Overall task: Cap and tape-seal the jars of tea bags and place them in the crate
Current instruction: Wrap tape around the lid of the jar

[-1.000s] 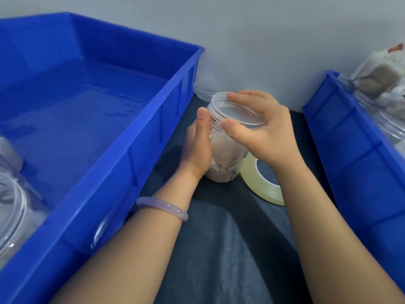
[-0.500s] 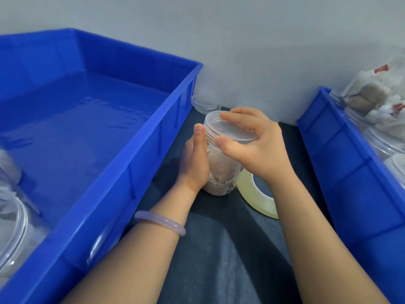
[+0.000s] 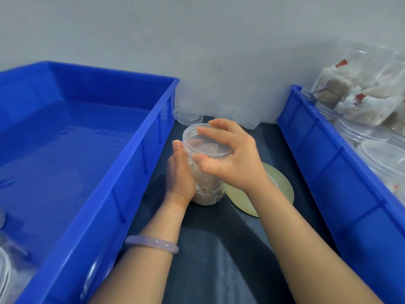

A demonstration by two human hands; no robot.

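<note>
Against a pale grey wall (image 3: 197,40), a dark cloth-covered table (image 3: 219,260) runs between two blue plastic crates. On the strip of table between them a clear jar (image 3: 206,189) of tea bags stands upright, close beside the left crate (image 3: 131,167) and well short of the right crate (image 3: 328,172).

A person's left hand (image 3: 179,174) grips the jar's side, the thumb straight up the wall of the jar to just below the rim; the other fingers pass round the far side and are mostly hidden. A pale lilac bracelet (image 3: 153,243) circles that wrist.

The right hand (image 3: 236,161) arches over the clear lid (image 3: 210,145), which sits on the jar's mouth. Its fingers are curled and slightly spread, their tips on the lid's far edge and the thumb pressed to the near edge. Whether the lid is fully screwed down cannot be told.

A roll of yellowish tape (image 3: 278,185) lies flat on the table just to the right of the jar, partly behind the right wrist. Spare lids (image 3: 188,116) rest by the wall.

The right crate holds open jars (image 3: 385,159) and packets of tea bags (image 3: 350,95). The edge of another clear jar (image 3: 6,270) shows in the near corner of the left crate.
</note>
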